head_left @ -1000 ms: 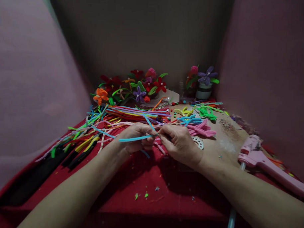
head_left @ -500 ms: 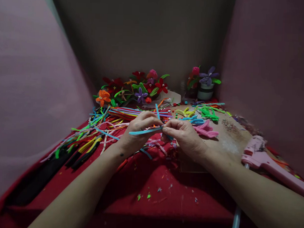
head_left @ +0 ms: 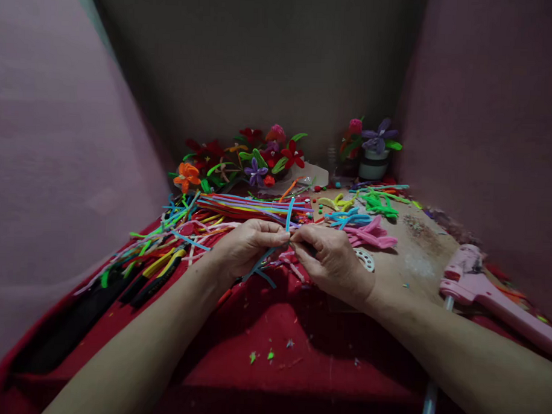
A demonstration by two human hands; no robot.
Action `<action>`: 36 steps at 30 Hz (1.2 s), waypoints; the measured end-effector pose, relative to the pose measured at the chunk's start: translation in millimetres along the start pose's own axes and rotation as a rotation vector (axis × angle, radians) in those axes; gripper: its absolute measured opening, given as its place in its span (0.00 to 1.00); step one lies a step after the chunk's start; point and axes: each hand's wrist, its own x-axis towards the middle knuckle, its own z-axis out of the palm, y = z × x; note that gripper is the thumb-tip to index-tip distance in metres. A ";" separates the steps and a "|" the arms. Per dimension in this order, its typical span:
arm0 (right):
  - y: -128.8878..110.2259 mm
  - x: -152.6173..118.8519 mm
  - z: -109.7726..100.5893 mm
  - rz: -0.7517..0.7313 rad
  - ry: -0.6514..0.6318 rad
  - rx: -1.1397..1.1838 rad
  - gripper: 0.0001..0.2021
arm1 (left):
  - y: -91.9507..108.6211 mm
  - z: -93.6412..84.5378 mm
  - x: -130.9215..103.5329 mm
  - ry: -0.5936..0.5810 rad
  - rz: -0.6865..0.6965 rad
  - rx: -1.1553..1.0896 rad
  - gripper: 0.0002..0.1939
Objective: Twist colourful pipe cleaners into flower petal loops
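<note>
Blue pipe cleaner (head_left: 290, 215) stands up from between my fingertips, and another blue length slants down to the left under my left hand (head_left: 252, 245). The thumb and fingers of that hand pinch the blue piece. My right hand (head_left: 328, 257) is closed at the same spot, its fingertips meeting the left ones around the blue piece; the exact joint is hidden. A bundle of coloured pipe cleaners (head_left: 244, 207) lies just behind my hands. Right of them are bent blue pieces (head_left: 350, 218) and pink loops (head_left: 374, 234).
Yellow-black pliers (head_left: 158, 278) lie at the left on the red cloth (head_left: 252, 375). A pink glue gun (head_left: 477, 280) rests at the right. Fuzzy flowers (head_left: 256, 172) stand at the back, with a white pot (head_left: 374, 165) further right. A white ring (head_left: 366, 260) sits by my right wrist.
My left hand has turned and dropped slightly, and my right hand has rolled over. The long blue piece across the left fingers now slants downward. The white ring has come into view.
</note>
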 end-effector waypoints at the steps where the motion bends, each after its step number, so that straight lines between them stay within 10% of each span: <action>1: 0.9 0.2 0.6 0.001 0.004 -0.005 0.07 | -0.9 -0.3 1.0 0.004 0.010 0.004 0.11; 17: 5.6 9.5 3.5 0.543 -0.146 0.647 0.04 | 3.0 2.1 -0.9 0.208 0.354 0.589 0.08; 24: 9.3 5.5 1.7 0.067 0.211 0.156 0.09 | 2.7 -1.3 0.1 0.083 0.290 0.736 0.08; 28: 11.3 6.8 -1.6 -0.157 0.156 -0.102 0.09 | 2.5 0.2 -1.0 0.005 0.285 0.735 0.08; 36: 10.8 7.5 1.7 0.265 -0.075 0.258 0.09 | 10.1 1.7 -4.3 0.128 0.261 0.632 0.09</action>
